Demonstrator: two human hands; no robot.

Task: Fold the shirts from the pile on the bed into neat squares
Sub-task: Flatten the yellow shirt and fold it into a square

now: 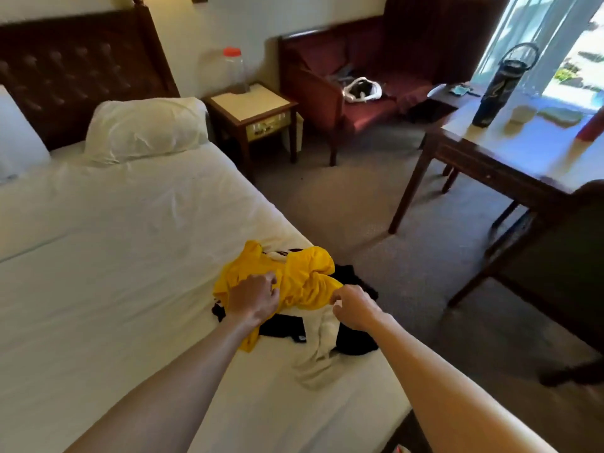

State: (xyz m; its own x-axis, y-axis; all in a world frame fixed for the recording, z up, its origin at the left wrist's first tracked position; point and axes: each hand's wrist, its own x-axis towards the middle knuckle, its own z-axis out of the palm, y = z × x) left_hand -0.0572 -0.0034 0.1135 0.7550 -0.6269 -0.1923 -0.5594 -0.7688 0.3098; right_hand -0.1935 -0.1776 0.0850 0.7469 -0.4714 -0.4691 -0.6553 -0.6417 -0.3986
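One bed [114, 230] carries two pillows [143, 129], the left one cut off by the frame edge. One pile of shirts [313, 322] lies at the bed's near right edge: one yellow shirt [304, 279] on top, with black and cream garments beneath, their count unclear. Two hands reach the pile. The left hand [255, 299] grasps the yellow shirt; the right hand [353, 305] pinches its edge.

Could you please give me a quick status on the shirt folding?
Both hands, left and right, gripping crumpled yellow fabric shirt atop pile. Black and cream garments underneath, unfolded. Nothing in the way.
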